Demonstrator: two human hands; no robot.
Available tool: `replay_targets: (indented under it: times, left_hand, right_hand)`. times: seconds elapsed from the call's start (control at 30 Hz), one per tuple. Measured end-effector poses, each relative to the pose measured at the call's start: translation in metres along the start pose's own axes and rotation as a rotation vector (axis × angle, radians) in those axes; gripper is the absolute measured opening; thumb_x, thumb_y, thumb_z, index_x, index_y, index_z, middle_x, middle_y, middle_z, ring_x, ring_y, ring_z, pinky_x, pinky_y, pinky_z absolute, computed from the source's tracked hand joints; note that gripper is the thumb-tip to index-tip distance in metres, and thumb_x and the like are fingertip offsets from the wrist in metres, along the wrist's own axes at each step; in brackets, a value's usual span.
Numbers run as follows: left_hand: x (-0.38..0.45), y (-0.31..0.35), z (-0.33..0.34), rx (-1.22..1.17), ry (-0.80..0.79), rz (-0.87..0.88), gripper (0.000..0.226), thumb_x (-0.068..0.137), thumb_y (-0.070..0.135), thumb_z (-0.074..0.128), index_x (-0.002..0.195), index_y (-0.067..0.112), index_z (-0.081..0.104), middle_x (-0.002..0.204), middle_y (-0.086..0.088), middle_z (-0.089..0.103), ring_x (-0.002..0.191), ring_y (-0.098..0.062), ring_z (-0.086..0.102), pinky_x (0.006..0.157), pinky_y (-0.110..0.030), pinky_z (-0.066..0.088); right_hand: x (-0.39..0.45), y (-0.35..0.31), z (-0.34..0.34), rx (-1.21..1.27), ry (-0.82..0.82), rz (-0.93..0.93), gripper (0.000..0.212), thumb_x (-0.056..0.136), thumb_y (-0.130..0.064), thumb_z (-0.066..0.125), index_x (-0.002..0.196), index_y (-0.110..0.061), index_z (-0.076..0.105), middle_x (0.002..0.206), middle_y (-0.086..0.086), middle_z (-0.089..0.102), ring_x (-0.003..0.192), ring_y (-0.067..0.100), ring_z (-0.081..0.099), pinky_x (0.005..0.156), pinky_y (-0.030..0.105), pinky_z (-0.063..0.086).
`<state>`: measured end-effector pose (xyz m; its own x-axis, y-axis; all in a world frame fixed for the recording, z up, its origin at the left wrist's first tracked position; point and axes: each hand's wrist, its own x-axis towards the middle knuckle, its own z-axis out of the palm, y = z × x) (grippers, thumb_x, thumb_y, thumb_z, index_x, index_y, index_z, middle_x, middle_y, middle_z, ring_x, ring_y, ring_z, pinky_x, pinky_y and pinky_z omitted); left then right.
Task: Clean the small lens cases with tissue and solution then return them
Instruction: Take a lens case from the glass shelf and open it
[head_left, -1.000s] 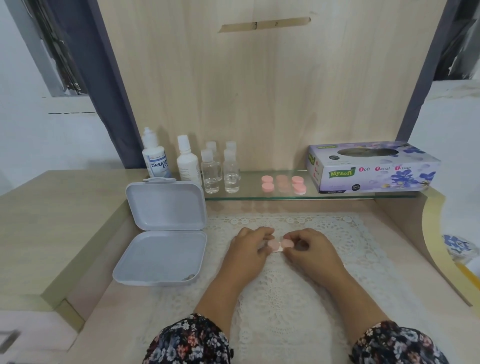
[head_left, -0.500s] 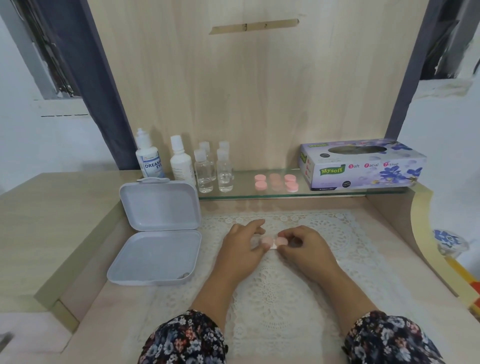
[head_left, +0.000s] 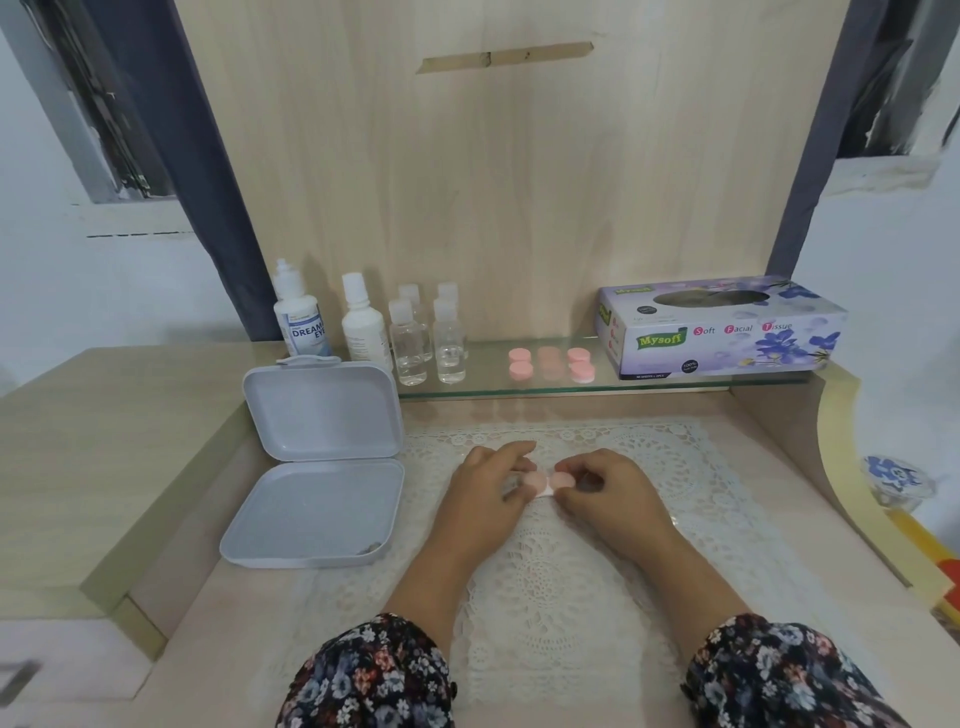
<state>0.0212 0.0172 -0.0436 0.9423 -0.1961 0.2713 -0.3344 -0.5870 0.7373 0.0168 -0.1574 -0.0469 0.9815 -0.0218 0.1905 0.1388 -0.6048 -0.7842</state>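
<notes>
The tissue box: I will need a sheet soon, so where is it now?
In the head view, the tissue box sits at the right end of the glass shelf, against the wooden back panel, just right of the pink lens cases.

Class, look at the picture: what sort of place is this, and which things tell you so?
Probably a home dressing table: a lace mat on the wooden top, a glass shelf with solution bottles, and a tissue box.

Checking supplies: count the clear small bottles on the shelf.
4 clear small bottles, clustered on the glass shelf: front left, front right, back left, back right, both partly hidden.
</notes>
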Motion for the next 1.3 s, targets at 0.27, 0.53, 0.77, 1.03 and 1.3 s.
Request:
replay_targets:
  times: [0.27, 0.53, 0.77, 1.03, 1.3]
  left_hand:
    - [0.002, 0.001, -0.003, 0.001, 0.182, -0.133, 0.012, 0.090, 0.020, 0.061, 0.095, 0.031, 0.060, 0.106, 0.006, 0.047, 0.098, -0.010, 0.051, 0.082, -0.022, 0.039]
    - [0.008, -0.004, 0.002, 0.127, 0.158, -0.149, 0.011, 0.090, 0.024, 0.062, 0.092, 0.032, 0.068, 0.100, 0.002, 0.049, 0.096, -0.019, 0.051, 0.087, -0.027, 0.039]
    - [0.006, -0.002, -0.004, -0.067, 0.165, -0.123, 0.023, 0.095, 0.016, 0.054, 0.105, 0.030, 0.069, 0.111, 0.002, 0.059, 0.098, 0.003, 0.048, 0.088, -0.015, 0.038]
    - [-0.009, 0.002, 0.002, 0.036, 0.071, -0.115, 0.037, 0.080, 0.027, 0.074, 0.115, 0.019, 0.067, 0.091, 0.015, 0.054, 0.099, -0.014, 0.049, 0.084, -0.022, 0.039]
    - [-0.006, 0.000, 0.004, 0.053, 0.081, -0.068, 0.031, 0.081, 0.036, 0.073, 0.108, 0.020, 0.072, 0.087, 0.016, 0.050, 0.096, -0.012, 0.047, 0.076, -0.016, 0.034]
  right_hand:
    - [0.000, -0.001, 0.000, -0.012, -0.001, 0.005, 0.017, 0.079, -0.025, 0.071, 0.086, -0.040, 0.065, 0.091, -0.014, 0.061, 0.087, 0.007, 0.056, 0.081, 0.033, 0.050]
    - [-0.001, 0.000, 0.000, -0.011, -0.029, 0.002, 0.017, 0.074, -0.028, 0.074, 0.087, -0.038, 0.071, 0.088, -0.016, 0.064, 0.090, 0.007, 0.057, 0.083, 0.036, 0.051]
    - [-0.002, -0.002, -0.001, -0.033, -0.030, 0.006, 0.017, 0.075, -0.029, 0.072, 0.088, -0.038, 0.070, 0.087, -0.016, 0.063, 0.091, 0.006, 0.055, 0.084, 0.035, 0.050]
    - [-0.003, -0.003, -0.001, -0.040, -0.028, -0.008, 0.018, 0.073, -0.028, 0.072, 0.089, -0.038, 0.071, 0.087, -0.016, 0.063, 0.092, 0.007, 0.056, 0.084, 0.038, 0.050]
    - [-0.003, -0.004, -0.001, -0.058, -0.034, -0.018, 0.027, 0.069, -0.048, 0.079, 0.092, -0.036, 0.071, 0.088, -0.016, 0.062, 0.096, 0.004, 0.050, 0.086, 0.031, 0.045]
